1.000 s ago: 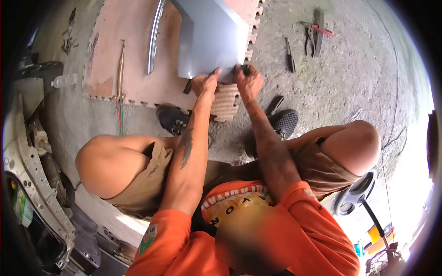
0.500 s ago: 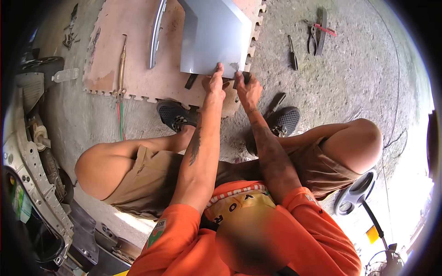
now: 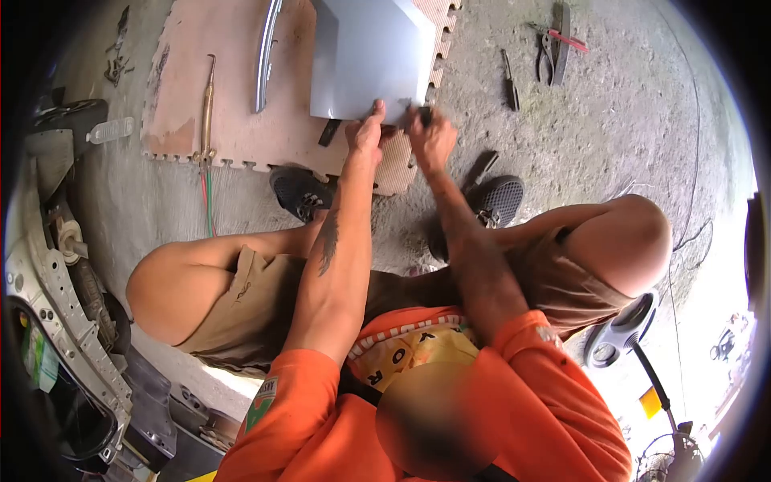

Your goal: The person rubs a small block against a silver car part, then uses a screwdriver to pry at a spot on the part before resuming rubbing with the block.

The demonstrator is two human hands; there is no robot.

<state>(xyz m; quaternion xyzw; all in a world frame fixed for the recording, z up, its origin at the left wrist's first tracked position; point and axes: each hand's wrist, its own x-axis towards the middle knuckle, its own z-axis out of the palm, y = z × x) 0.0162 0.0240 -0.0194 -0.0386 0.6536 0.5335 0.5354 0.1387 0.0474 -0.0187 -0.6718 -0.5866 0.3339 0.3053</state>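
A silver-grey car body panel [image 3: 365, 60] lies at the top middle, and its near edge faces me. My left hand [image 3: 366, 135] grips that edge, thumb on the upper face and fingers underneath. Close beside it, my right hand [image 3: 434, 143] is closed around a small black block [image 3: 425, 116] at the panel's near right corner. A dark scuffed patch shows on the panel by my right thumb. A black strip [image 3: 328, 132] pokes out from under the panel, left of my left hand.
The panel rests on a worn foam mat [image 3: 177, 104]. A curved chrome trim strip [image 3: 266, 56] and a brass gas torch [image 3: 208, 112] lie there too. Pliers [image 3: 547, 56], a screwdriver [image 3: 511, 84] and a dark-handled tool [image 3: 482, 167] are on the concrete. Car parts [image 3: 72, 321] stand at the left.
The view has shifted slightly, so the mat and panel sit a little higher. My right hand is blurred and has moved slightly at the panel corner; my left hand keeps its grip.
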